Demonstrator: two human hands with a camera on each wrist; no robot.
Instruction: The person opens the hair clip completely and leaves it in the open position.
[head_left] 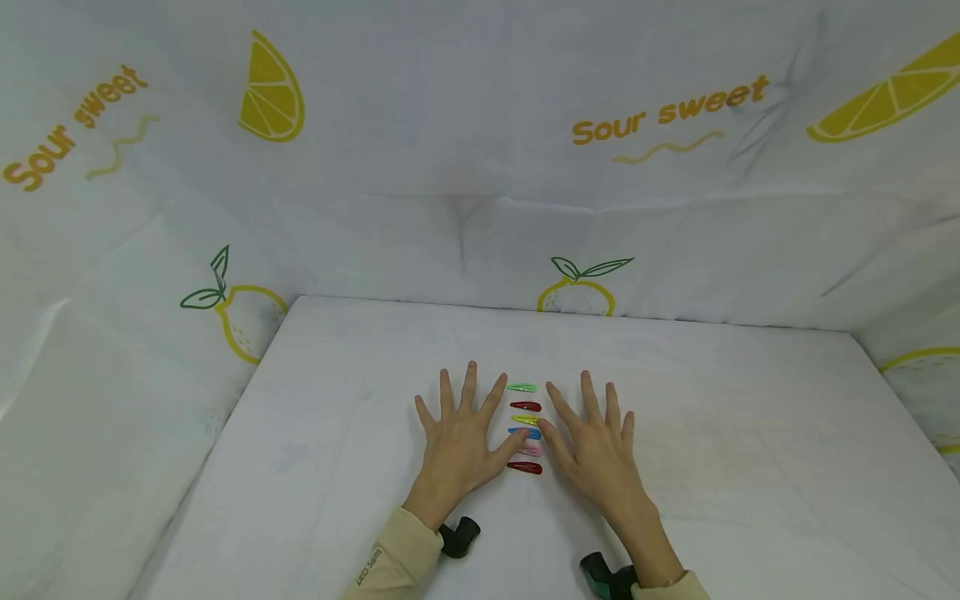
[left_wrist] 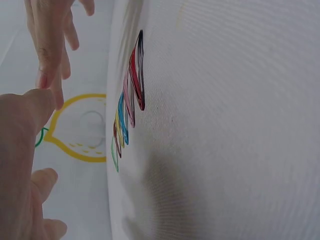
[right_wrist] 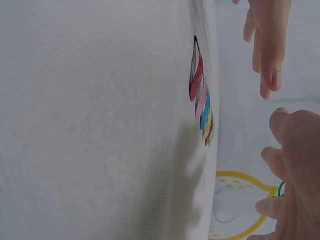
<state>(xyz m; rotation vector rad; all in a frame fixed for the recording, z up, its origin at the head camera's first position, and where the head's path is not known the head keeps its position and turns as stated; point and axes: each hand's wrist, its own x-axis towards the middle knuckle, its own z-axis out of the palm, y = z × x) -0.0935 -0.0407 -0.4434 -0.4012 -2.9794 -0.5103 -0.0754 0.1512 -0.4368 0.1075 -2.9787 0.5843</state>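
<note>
Over a white tabletop [head_left: 750, 433] backed by lemon-printed cloth [head_left: 420, 125], both hands [head_left: 459, 446] [head_left: 600, 454] spread wide near hair clips [head_left: 525, 419].

The left hand [head_left: 457, 446] and right hand [head_left: 600, 462] are held side by side, palms down, raised. The left fingers [head_left: 469, 387] and right fingers [head_left: 590, 398] are extended and fanned apart, pointing forward. The left thumb [head_left: 512, 446] and right thumb [head_left: 555, 442] point inward, tips near each other. The left forearm [head_left: 405, 546] and right forearm [head_left: 645, 537] slant inward, converging toward the hands.
</note>
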